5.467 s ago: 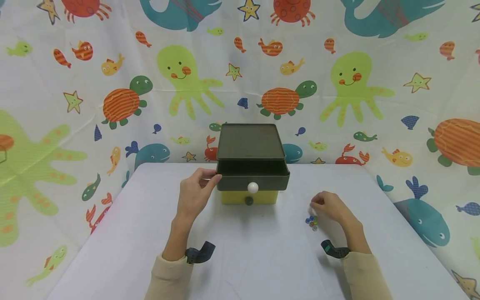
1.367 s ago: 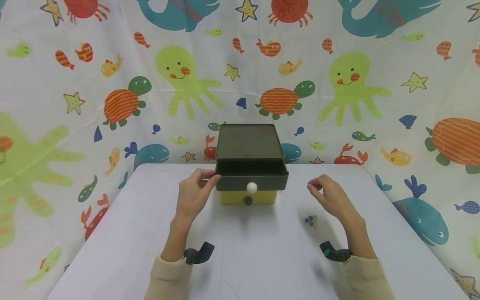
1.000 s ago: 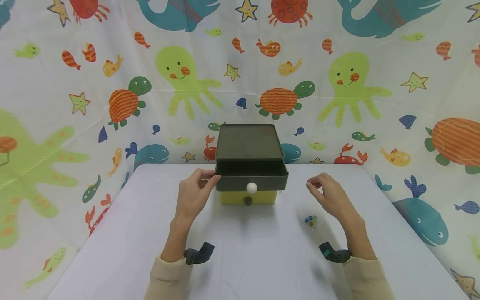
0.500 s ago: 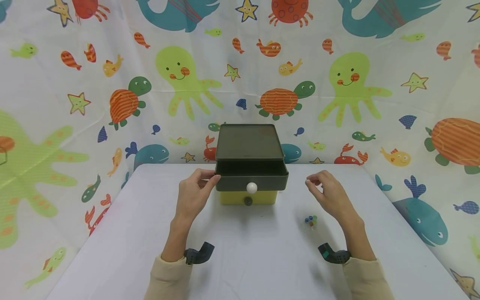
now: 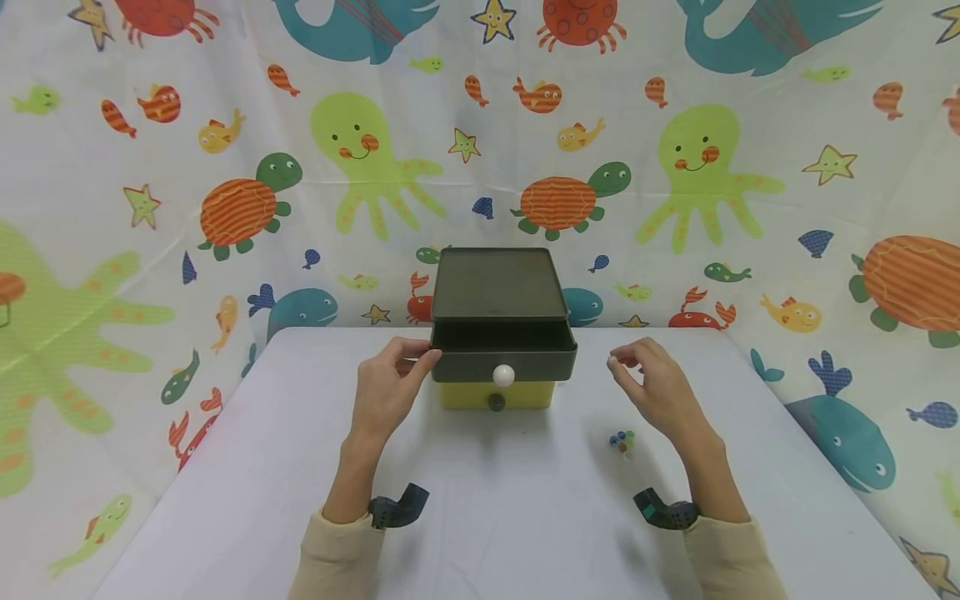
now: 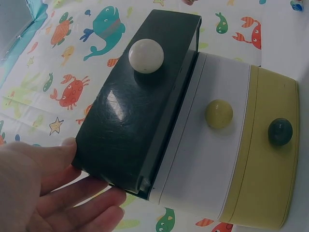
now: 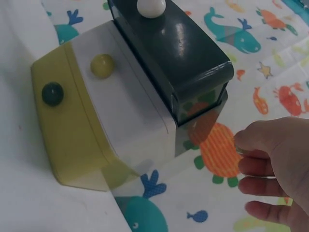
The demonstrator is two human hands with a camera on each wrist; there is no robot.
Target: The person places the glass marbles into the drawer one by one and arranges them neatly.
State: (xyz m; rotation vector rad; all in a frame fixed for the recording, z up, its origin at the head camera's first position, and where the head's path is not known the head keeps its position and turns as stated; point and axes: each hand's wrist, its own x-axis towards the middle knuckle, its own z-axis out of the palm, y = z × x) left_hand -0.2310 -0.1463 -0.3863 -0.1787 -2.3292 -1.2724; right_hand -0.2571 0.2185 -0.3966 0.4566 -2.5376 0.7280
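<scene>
A small chest point(image 5: 498, 283) of stacked drawers stands on the white table, its dark green top drawer point(image 5: 468, 367) pulled out, with a white round knob point(image 5: 504, 376). My left hand point(image 5: 386, 387) holds the left front corner of that drawer; in the left wrist view the thumb point(image 6: 60, 154) lies on its front and the fingers reach under its edge. To the right of the chest, my right hand point(image 5: 660, 387) hovers above the table. Its thumb and forefinger pinch a small pale marble point(image 5: 612, 359), mostly hidden by the fingertips. Several glass marbles point(image 5: 622, 442) lie below that hand.
Under the dark drawer come a white drawer point(image 6: 205, 145) with a yellow knob point(image 6: 219, 114) and a yellow drawer point(image 6: 265, 159) with a dark green knob point(image 6: 280, 131). A sea-animal curtain point(image 5: 480, 83) hangs behind the table.
My right hand has risen from the marbles and drifted slightly left toward the chest, carrying the marble. My left hand and the open drawer have stayed in place.
</scene>
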